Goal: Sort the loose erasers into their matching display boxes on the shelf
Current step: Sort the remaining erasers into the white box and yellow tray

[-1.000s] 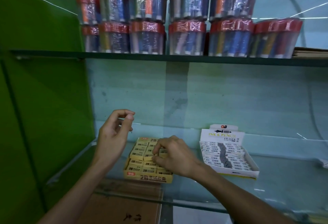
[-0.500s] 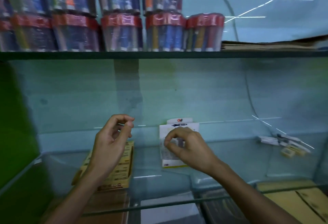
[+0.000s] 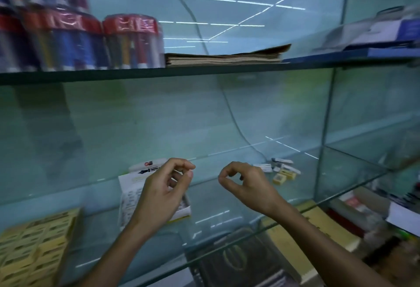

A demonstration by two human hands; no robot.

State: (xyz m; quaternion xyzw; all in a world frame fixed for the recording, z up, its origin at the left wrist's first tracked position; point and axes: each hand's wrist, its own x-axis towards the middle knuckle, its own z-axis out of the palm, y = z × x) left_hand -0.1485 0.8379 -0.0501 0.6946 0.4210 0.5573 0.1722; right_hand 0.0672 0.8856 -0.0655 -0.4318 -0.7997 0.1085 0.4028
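Fingers (image 3: 181, 173) of the left hand (image 3: 162, 192) are curled inward, the thumb tip set close to the forefinger; whether anything small is pinched there cannot be told. Fingers (image 3: 227, 174) of the right hand (image 3: 246, 184) are likewise curled, forefinger and thumb bent into a ring, and nothing is seen held between them. Both hands are raised above the clear glass shelf (image 3: 216, 198), apart from each other.

Behind and below the left hand, the white cardboard display box of white-sleeved erasers (image 3: 130, 192) is partly covered, its printed header card standing at 12 o'clock of the box. At 8 o'clock of that hand, at the picture's left edge, the yellow cardboard display box packed with yellow erasers (image 3: 34, 245) is seen, blurred.

At 2 o'clock of the right hand, a small cluster of loose erasers (image 3: 283, 171) is lying on the glass near the back corner, some white-sleeved and some yellow, close together.

On the upper glass shelf (image 3: 204, 71), red-lidded clear tubs of coloured pens (image 3: 131, 41) are stacked at 11 o'clock, with a flat pile of brown paper (image 3: 227, 56) just beside them.
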